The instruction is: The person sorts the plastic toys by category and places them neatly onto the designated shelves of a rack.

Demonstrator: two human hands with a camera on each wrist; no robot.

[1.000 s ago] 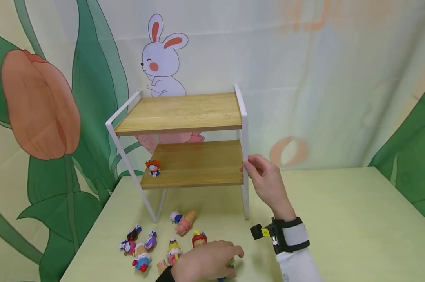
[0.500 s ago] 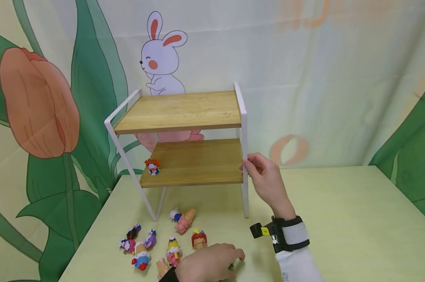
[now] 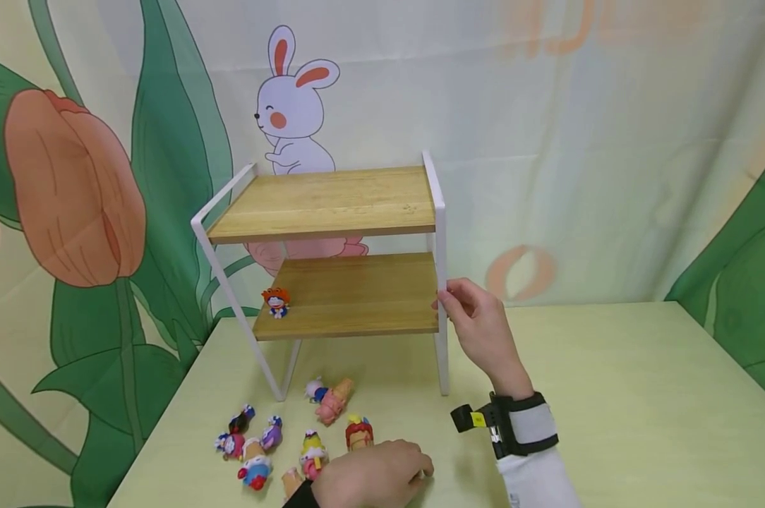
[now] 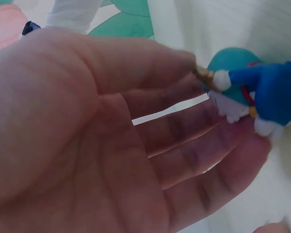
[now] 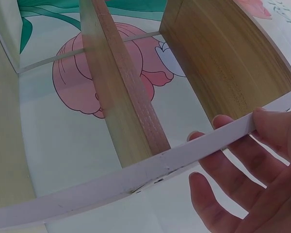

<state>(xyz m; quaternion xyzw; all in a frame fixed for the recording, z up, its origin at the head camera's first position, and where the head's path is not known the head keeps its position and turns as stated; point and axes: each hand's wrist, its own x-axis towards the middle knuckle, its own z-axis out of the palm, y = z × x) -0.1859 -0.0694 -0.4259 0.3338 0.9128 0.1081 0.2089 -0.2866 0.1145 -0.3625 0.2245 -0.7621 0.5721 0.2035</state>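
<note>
An orange tulip (image 3: 74, 187) is printed on the backdrop at far left. On the pale green table (image 3: 636, 395) lies a loose group of toys: a dark figurine (image 3: 241, 420), a pink figurine (image 3: 231, 446), a blue-and-red figurine (image 3: 254, 468) and a purple figurine (image 3: 272, 433). Above them, an orange-hatted figurine (image 3: 276, 303) stands near the left end of the lower board (image 3: 363, 293) of a two-tier shelf (image 3: 338, 201). In front of the shelf are a yellow-topped figurine (image 3: 312, 451), a pink cone-shaped toy (image 3: 334, 402) and a red-topped figurine (image 3: 359, 433). The left hand (image 3: 372, 473) is low beside these — its wrist view shows a blue figurine (image 4: 279, 94) pinched between thumb and fingertips, close to a pale surface; whether they touch, I cannot tell. Farther right, the right hand (image 3: 480, 328) grips the shelf's white upright (image 3: 442, 360) beside the lower board — thumb on one side, fingertips on the other. A black-and-grey strap (image 3: 525, 423) circles its wrist.
</note>
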